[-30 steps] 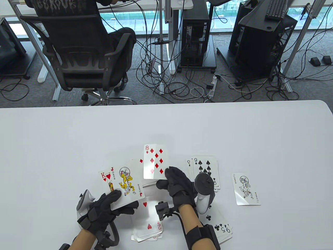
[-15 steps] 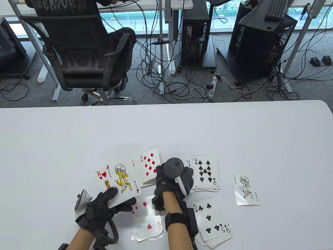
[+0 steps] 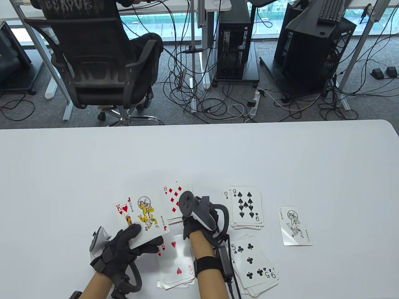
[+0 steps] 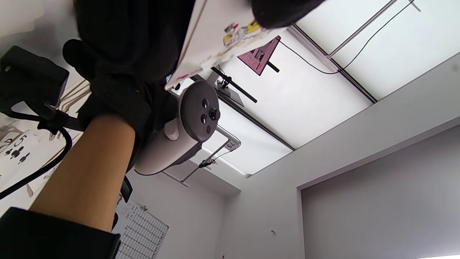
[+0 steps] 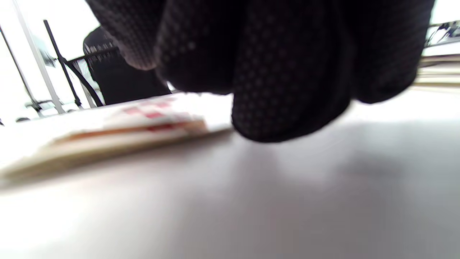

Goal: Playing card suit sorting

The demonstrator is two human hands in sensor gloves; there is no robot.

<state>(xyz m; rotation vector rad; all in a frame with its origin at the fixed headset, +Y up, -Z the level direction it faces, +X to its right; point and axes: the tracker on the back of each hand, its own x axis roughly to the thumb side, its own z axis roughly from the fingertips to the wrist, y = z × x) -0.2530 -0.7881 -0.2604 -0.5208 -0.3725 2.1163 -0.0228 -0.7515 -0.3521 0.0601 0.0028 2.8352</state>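
My left hand (image 3: 131, 241) holds a small fan: a king of hearts (image 3: 122, 211) behind a coloured joker (image 3: 149, 216). The left wrist view shows that joker (image 4: 222, 36) from below, under my thumb. My right hand (image 3: 188, 221) is palm down over the diamonds pile, its tracker hiding the fingers. The eight of diamonds (image 3: 172, 199) lies nearly flat on that pile, its near edge under my curled fingertips (image 5: 287, 90). Face-up piles lie around: spades topped by a nine (image 3: 246, 205), clubs topped by a five (image 3: 254, 261), hearts topped by a two (image 3: 177, 258).
A grey joker (image 3: 294, 225) lies alone to the right of the spades. The white table (image 3: 199, 149) stretches far beyond the cards. Past its far edge stand an occupied office chair (image 3: 93, 62), cables and computer towers.
My right hand turned palm down and brought the eight of diamonds from upright in the air down and left onto the diamonds pile. The left hand's fan shifted slightly left.
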